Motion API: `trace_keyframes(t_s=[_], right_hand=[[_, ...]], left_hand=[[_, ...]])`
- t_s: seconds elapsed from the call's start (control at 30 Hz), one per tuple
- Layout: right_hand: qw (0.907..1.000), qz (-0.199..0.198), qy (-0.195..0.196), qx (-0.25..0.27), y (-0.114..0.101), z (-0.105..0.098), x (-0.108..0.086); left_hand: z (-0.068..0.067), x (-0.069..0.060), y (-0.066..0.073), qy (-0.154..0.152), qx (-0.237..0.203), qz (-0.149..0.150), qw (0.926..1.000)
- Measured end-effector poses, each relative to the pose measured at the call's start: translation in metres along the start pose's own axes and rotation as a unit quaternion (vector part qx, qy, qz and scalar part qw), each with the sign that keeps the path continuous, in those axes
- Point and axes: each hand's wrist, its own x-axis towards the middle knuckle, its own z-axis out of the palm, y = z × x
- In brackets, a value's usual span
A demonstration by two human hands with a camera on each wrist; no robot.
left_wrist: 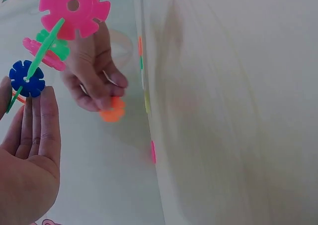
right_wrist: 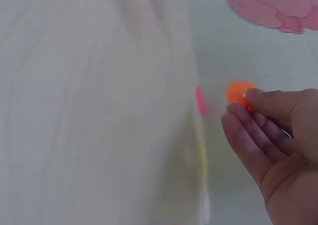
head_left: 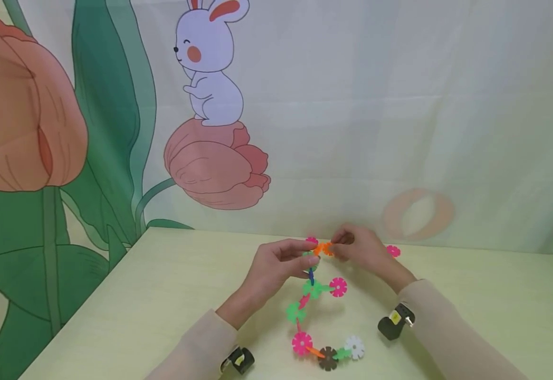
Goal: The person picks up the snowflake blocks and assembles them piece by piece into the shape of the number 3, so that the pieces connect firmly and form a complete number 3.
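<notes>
A chain of interlocking snowflake discs, with a light green disc [head_left: 295, 312], a brown disc [head_left: 327, 359] and a white disc [head_left: 354, 347] among them, extends down from my left hand [head_left: 272, 266]. That hand pinches the chain near its upper end, beside a blue disc [left_wrist: 27, 79]; the fingers partly hide the pieces there. Between thumb and fingertips, my right hand [head_left: 362, 250] pinches a loose orange disc [right_wrist: 239, 94]. In the head view this disc is close to another orange disc [head_left: 320, 248] at the chain's upper end; whether they touch I cannot tell.
Beyond my right wrist is a separate pink disc [head_left: 393, 251] near the back edge of the pale table [head_left: 162, 295]. A printed cloth [head_left: 352, 132] hangs directly behind that edge. Both sleeves carry a small black camera [head_left: 392, 324].
</notes>
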Motion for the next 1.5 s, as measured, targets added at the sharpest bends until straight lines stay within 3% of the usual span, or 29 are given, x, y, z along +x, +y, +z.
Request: trace_keyframes(t_s=[0.13, 0.47, 1.1, 1.5], right_hand=[[0.9961, -0.021, 0.009, 0.086, -0.013, -0.012, -0.015], [0.9839, -0.043, 0.023, 0.172, -0.04, -0.024, -0.039], [0.9764, -0.072, 0.012, 0.203, -0.048, -0.022, -0.046], [0.9761, -0.077, 0.009, 0.203, -0.053, -0.022, -0.049]], left_hand=[[0.001, 0.0, -0.001, -0.004, 0.003, 0.004, 1.0], [0.0, -0.001, -0.005, -0.007, -0.001, 0.003, 1.0], [0.002, -0.002, -0.002, -0.016, 0.012, 0.013, 0.9997], [0.003, -0.002, -0.001, -0.003, 0.024, 0.01, 0.9997]])
